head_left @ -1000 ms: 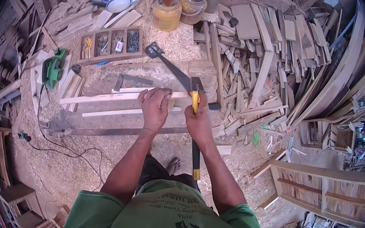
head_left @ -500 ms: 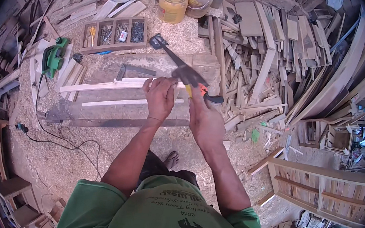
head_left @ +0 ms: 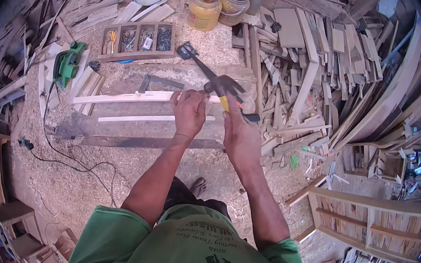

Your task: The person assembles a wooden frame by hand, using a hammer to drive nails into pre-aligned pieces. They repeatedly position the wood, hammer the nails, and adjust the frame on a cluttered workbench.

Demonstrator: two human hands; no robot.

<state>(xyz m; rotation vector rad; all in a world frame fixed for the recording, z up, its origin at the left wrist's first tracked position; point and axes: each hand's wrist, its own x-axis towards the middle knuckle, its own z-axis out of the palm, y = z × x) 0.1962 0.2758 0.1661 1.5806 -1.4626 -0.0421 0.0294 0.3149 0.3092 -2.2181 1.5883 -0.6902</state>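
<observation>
My right hand (head_left: 242,138) is closed round the handle of a claw hammer (head_left: 224,85), which has a dark head and a yellow neck. The hammer's face is close above the fingertips of my left hand (head_left: 190,110). Those fingers are pinched together at a pale wood strip (head_left: 114,98) on the workbench (head_left: 123,75); what they pinch is too small to make out. A second pale strip (head_left: 143,118) lies nearer to me. Beyond the strips rests a try square (head_left: 161,81). A long dark tool (head_left: 202,67) lies partly behind the hammer.
A divided wooden box (head_left: 135,51) holds nails and small items. Left of it is a green power planer (head_left: 68,64) with a trailing cord. Yellow tubs (head_left: 204,12) stand at the back. Scrap wood (head_left: 303,64) is heaped on the right, with a slatted wooden frame (head_left: 372,225) nearer.
The hammer, blurred before, now appears sharp with its head tilted differently above the left fingertips. My left hand stays at the strip. The whole view has shifted slightly.
</observation>
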